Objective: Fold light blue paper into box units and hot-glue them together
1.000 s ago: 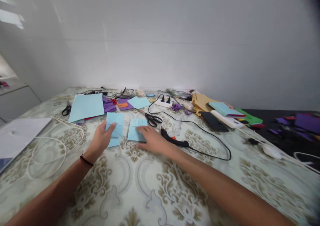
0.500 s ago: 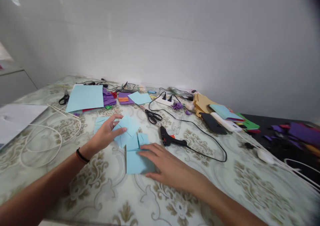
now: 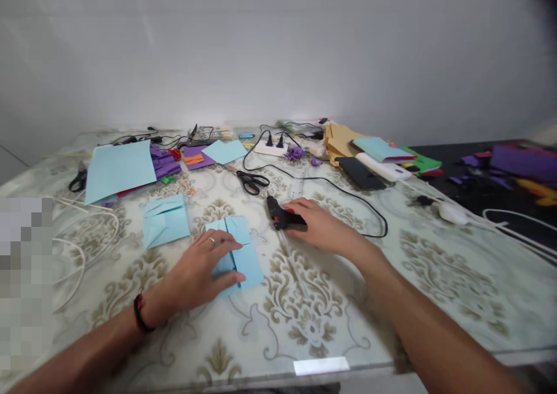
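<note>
My left hand (image 3: 211,266) rests on a light blue folded paper (image 3: 250,261), its thumb and fingers apart and pressing the sheet against the table. A slit between two folded flaps runs down the middle of this paper. My right hand (image 3: 315,223) is closed around the handle of a black hot glue gun (image 3: 275,213), which lies on the table to the right of the paper. A clear glue stick (image 3: 292,257) sticks out of the gun toward me. Left of my left hand lies another folded light blue paper (image 3: 167,223).
Black-handled scissors (image 3: 252,181) lie beyond the glue gun, near a clear ruler (image 3: 299,184). Behind are a white power strip (image 3: 270,148) and blue sheets (image 3: 119,170). A black phone (image 3: 359,172) lies right, and a white cable (image 3: 80,266) loops at left.
My right hand has left the blue papers and taken hold of the glue gun. My left hand now holds down one folded paper; another lies apart to the left. The view has shifted.
</note>
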### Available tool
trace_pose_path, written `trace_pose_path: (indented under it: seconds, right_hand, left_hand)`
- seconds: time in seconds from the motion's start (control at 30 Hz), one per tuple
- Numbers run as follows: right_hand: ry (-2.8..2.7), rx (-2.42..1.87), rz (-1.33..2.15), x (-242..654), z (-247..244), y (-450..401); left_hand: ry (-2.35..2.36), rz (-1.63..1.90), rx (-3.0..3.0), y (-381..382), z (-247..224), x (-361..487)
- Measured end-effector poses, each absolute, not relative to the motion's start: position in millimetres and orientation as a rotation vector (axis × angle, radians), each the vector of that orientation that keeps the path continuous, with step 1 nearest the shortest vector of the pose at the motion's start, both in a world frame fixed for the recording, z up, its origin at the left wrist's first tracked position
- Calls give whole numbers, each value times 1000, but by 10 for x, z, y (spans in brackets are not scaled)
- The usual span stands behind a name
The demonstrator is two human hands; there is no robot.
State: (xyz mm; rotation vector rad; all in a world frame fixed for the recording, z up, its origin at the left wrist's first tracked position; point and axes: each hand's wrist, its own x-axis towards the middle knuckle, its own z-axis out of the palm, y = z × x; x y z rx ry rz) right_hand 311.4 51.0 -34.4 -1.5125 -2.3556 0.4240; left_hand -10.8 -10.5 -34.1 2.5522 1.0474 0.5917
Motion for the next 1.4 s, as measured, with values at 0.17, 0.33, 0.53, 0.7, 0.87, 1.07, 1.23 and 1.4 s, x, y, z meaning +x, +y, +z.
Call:
trace_pose_path:
  seconds: [0.17, 0.33, 0.53, 0.7, 0.87, 1.07, 1.23, 1.4]
  right_hand:
    - [-2348, -1485, 376, 3091, -377, 581]
    - [-2313, -1563, 344, 3046, -369, 589]
    - [-2216, -1594, 259, 3031, -266, 543]
    - [-1913, -1578, 262, 3016, -125, 458]
    - [-1851, -1443, 388, 2930, -48, 341]
    - [-1799, -1454, 535, 2712, 274, 89]
    - [-1933, -1206, 715, 2589, 464, -18]
    - [-1955, -1030, 853, 2565, 224, 33]
  left_hand:
    - [1023, 499, 2711, -173, -288, -106]
    - [1043, 452, 2722, -175, -352, -83]
    - [1064, 628, 2397, -149, -242, -90]
    - [1149, 839, 1575, -58, -112, -144]
    - [958, 1058, 885, 9, -158, -79]
    - [816, 1011, 732, -27, -123, -57]
    - [675, 990, 733, 1, -135, -132]
    - [641, 1002, 754, 48, -173, -169]
